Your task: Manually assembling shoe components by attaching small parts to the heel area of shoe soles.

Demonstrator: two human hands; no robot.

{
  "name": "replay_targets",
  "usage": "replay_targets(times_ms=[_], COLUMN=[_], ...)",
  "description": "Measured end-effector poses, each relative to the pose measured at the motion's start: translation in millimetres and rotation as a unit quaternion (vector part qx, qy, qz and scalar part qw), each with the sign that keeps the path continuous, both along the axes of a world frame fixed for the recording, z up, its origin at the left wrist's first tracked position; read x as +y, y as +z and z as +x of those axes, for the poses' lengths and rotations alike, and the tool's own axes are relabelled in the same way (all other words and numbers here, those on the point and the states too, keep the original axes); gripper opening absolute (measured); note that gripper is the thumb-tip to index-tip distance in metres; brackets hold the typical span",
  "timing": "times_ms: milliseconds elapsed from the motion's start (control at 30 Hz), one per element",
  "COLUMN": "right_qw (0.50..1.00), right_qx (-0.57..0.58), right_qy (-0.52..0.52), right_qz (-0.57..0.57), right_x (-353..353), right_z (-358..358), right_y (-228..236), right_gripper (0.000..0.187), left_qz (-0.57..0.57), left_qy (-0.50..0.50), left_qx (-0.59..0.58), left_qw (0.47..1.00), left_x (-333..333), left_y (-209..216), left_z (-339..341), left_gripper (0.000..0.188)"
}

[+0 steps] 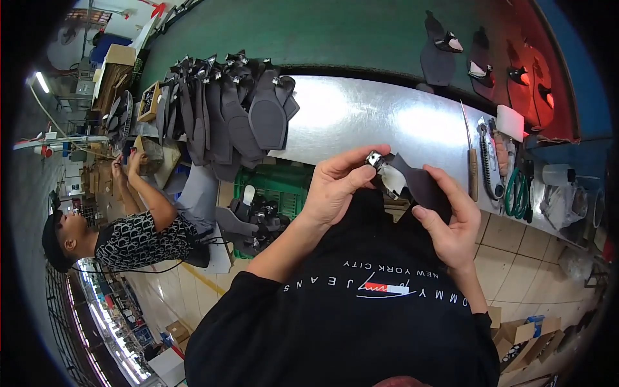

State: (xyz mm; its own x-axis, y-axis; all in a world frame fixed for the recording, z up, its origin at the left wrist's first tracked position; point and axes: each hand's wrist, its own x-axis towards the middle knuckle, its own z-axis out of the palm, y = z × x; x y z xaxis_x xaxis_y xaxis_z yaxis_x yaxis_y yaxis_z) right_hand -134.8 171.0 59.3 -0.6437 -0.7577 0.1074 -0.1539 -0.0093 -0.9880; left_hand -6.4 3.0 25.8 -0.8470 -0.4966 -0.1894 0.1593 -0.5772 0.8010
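In front of my chest I hold a dark grey sandal (422,187) between both hands, its sole tilted on edge. My left hand (338,187) pinches the shiny dark strap (376,158) between thumb and fingers. A pale patch of the strap's inner side shows beside the thumb. Around the other part of the sole, my right hand (454,229) is closed, thumb on the near side and fingers behind it. To the left on the metal bench (322,106), similar sandals (267,119) lie in an overlapping pile.
Beyond the bench runs a green conveyor belt (309,35) carrying several sandals (438,61), some under red light. An awl (473,171), a utility knife (495,187), green-handled scissors (516,193) and a white block (509,122) lie at right. A green crate (284,184) stands below. A co-worker (138,229) is at left.
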Motion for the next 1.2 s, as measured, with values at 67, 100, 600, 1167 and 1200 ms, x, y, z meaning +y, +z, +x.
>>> replay_targets(times_ms=[67, 100, 600, 1167, 1200], right_qw=[1.0, 0.998, 0.997, 0.994, 0.993], right_qx=[0.029, 0.059, 0.063, 0.105, 0.109], right_qy=[0.007, 0.015, 0.031, 0.038, 0.042], right_qz=[-0.006, -0.012, -0.011, 0.014, 0.014], right_x=[0.9, 1.1, -1.6, -5.1, -5.5], right_z=[0.5, 0.9, 1.4, -1.5, -1.7], right_y=[-2.7, -3.8, -7.1, 0.2, 0.7], right_gripper=[0.048, 0.047, 0.047, 0.046, 0.046], left_qz=[0.0, 0.001, 0.006, -0.076, -0.099], left_qy=[0.002, 0.006, 0.009, 0.011, 0.017], left_qx=[0.004, 0.01, 0.008, -0.019, -0.012], left_qw=[1.0, 1.0, 1.0, 0.997, 0.995], left_x=[1.0, 1.3, 3.3, 1.4, 1.5], left_y=[-1.6, -2.3, 1.2, -2.8, -3.1], left_z=[0.3, 0.6, 0.7, 4.7, 4.9], left_gripper=[0.034, 0.035, 0.037, 0.04, 0.039])
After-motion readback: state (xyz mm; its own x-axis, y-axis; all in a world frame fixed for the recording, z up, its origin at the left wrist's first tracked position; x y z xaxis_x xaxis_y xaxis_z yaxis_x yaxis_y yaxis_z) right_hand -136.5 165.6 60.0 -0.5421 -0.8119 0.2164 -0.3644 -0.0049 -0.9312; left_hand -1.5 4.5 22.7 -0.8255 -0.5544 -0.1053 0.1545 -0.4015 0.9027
